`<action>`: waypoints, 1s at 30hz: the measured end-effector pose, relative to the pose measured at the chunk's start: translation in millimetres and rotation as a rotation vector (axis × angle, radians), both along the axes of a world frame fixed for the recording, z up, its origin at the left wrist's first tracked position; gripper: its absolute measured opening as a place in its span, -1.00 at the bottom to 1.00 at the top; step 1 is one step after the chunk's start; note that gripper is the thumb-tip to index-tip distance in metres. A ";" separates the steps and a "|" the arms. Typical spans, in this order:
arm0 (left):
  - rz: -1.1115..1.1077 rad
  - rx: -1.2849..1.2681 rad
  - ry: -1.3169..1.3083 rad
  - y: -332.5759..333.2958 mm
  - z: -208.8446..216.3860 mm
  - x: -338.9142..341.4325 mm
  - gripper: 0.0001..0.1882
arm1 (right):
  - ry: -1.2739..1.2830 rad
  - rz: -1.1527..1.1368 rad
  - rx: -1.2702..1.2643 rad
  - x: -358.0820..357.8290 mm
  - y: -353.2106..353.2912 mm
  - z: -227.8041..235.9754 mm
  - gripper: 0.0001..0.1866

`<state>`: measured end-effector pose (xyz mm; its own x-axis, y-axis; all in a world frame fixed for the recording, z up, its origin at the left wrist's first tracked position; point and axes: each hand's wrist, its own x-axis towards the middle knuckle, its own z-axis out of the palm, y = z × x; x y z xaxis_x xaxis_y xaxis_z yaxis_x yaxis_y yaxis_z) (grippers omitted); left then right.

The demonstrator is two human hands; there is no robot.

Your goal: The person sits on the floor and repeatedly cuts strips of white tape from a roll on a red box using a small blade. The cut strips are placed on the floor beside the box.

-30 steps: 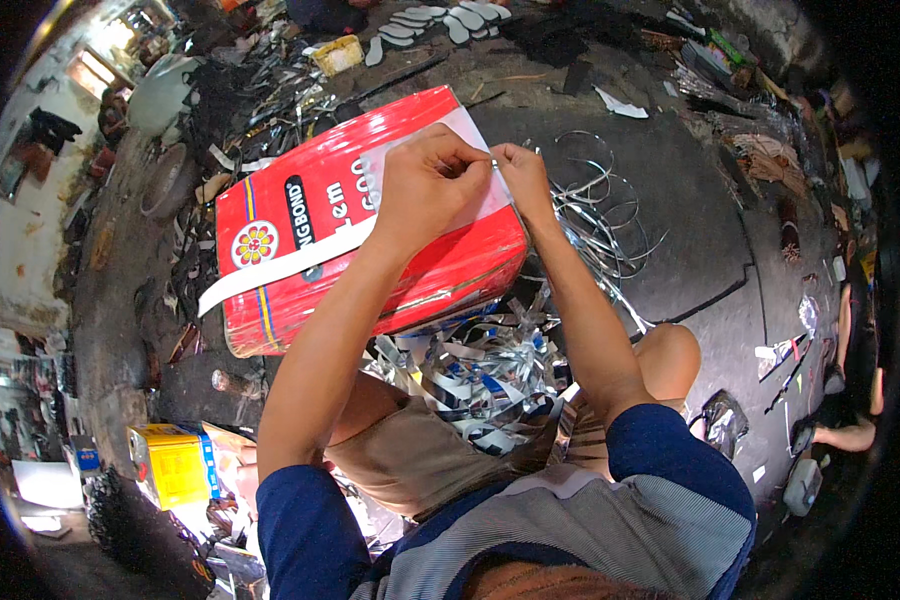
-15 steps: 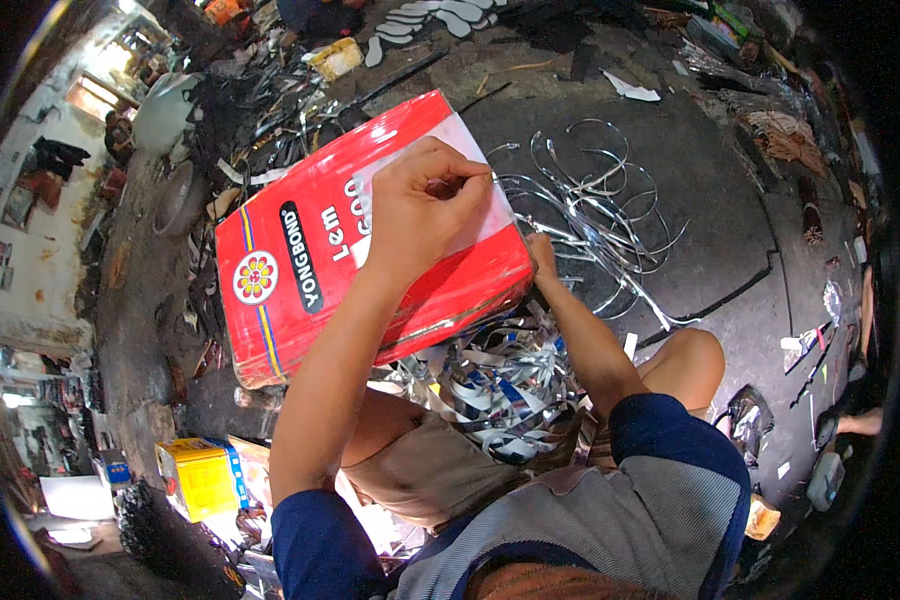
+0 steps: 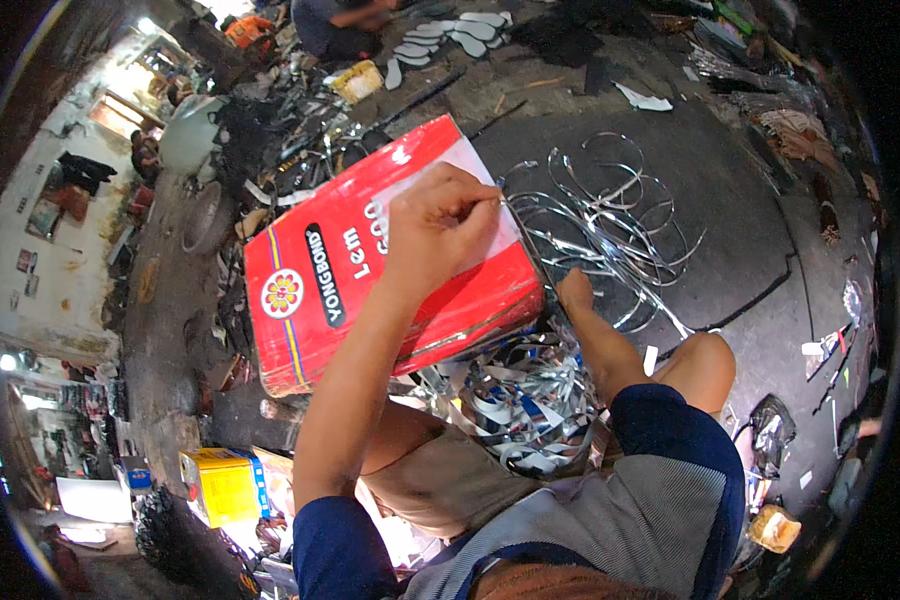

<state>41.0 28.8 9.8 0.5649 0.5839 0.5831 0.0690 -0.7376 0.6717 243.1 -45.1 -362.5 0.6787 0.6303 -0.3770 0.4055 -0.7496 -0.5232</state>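
Note:
A large red rectangular glue tin (image 3: 380, 318) with a white panel lies tilted across my lap. My left hand (image 3: 438, 225) rests over its upper face, thumb and forefinger pinched together at the right edge; what they hold is too small to name. Just off the tin's right side is my right hand (image 3: 574, 291), its fingers curled in and mostly hidden, so anything in them cannot be made out. Beyond it, a loose bundle of thin shiny silver strips (image 3: 620, 235) spreads over the dark floor. Below the tin sits a tangled heap of silver strip scraps (image 3: 515, 400).
Pale sole-shaped pieces (image 3: 440, 42) lie at the far side, near a seated person (image 3: 335, 28). A yellow box (image 3: 218, 487) stands at the lower left. Dark scraps (image 3: 255, 130) cover the floor on the left, and a black plastic bag (image 3: 770, 425) lies at the right.
My right hand has shifted slightly away from the tin's side. The whole view has moved a little, bringing a seated person into sight at the top. My left hand keeps its pinch at the edge.

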 end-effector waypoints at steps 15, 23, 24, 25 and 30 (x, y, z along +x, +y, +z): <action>-0.125 0.240 0.177 -1.4 6.1 -21.3 -0.70 | -0.175 -0.061 0.046 54.0 -20.9 -16.1 -0.72; 0.030 0.580 0.406 -8.7 10.4 -24.7 -0.51 | 0.017 -0.526 0.016 82.2 -38.0 -33.9 -0.60; 0.039 0.587 0.448 -9.0 11.1 -22.7 -0.46 | 0.006 -0.550 -0.009 88.8 -46.7 -37.0 -0.60; 0.052 0.559 0.467 -9.4 10.0 -24.3 -0.43 | -0.014 -0.521 -0.036 88.7 -49.2 -36.4 -0.59; 0.058 0.457 0.498 -6.1 5.4 -26.3 -0.29 | -0.062 -0.306 -0.176 69.0 -57.5 -36.9 -0.56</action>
